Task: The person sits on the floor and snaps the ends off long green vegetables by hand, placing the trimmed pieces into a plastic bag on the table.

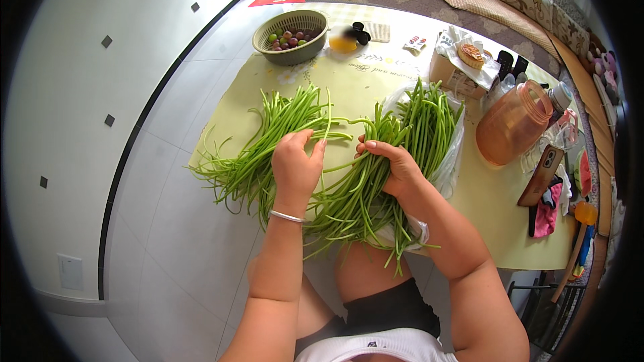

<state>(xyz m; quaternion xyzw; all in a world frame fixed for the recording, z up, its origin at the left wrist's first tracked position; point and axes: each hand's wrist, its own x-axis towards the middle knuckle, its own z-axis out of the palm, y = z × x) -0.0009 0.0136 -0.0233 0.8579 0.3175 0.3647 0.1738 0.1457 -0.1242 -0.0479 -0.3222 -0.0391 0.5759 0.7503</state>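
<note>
1. Left hand (294, 164) on the long green stalks (349, 188), fingers (310, 139) curled down and grasping a few stalks near the middle of the heap; thin silver bracelet (287, 216) on the wrist.
2. Right hand (396, 164) just beside the left one, fingers (370, 149) clenched around a bunch of the same stalks, on top of the heap.
3. Long green stalks at the near edge of the worktop (493, 218), in two heaps: one fanning toward the near left corner, one partly on a clear plastic bag (448, 161) toward the middle, with the ends hanging over the near edge above the person's knees.
4. Worktop covered with a pale yellow-green cloth.
5. At the far left corner, a green round basket (290, 37) with red and green grapes (288, 38) inside.
6. Just beside the basket, toward the far edge, a small yellow thing with a dark top, blurred, kind not clear.
7. Near the right edge, an orange translucent jug (513, 124) lying tilted, and a phone (541, 175) close to it.
8. Toward the far right corner, a cardboard box (451, 74) with a round pastry (471, 55) in a wrapper on top.
</note>
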